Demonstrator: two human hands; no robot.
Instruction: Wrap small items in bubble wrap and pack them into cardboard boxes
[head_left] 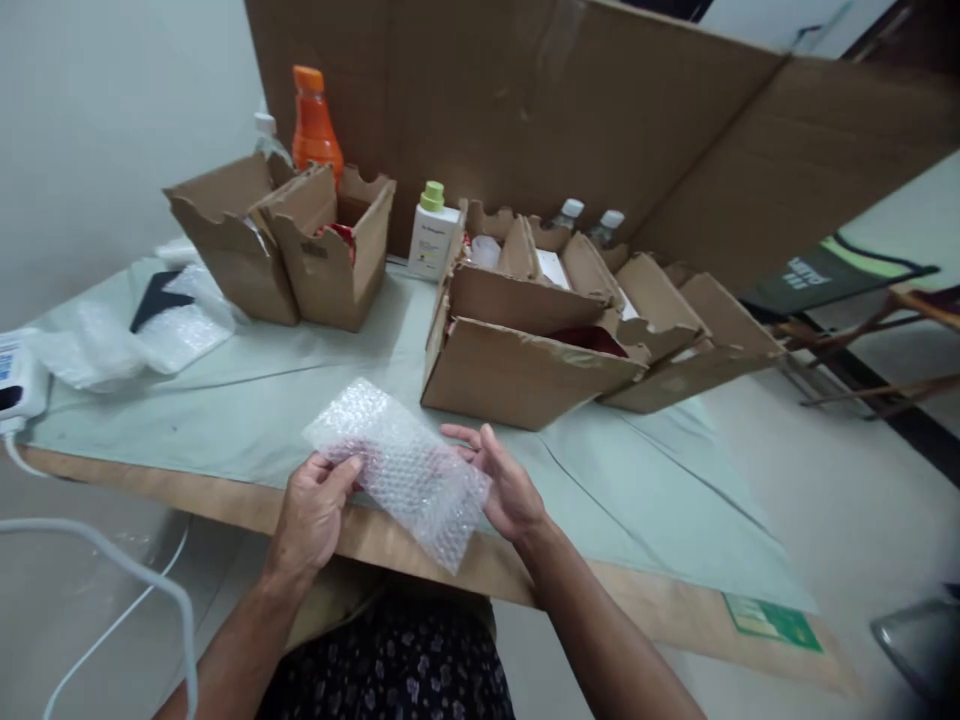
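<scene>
A clear sheet of bubble wrap, looking like a flat pouch, is held tilted over the table's front edge. My left hand pinches its left side, thumb on top and fingers underneath. At the right end, my right hand has its thumb raised and its fingers apart, some of them behind the wrap. The fingertips show dimly through the plastic. Whether anything lies inside the wrap cannot be made out.
Cardboard bins stand at the back right, with two more bins at the left. Between them is a white bottle. Behind rises a cardboard panel. More bubble wrap and a white device with a cable lie left.
</scene>
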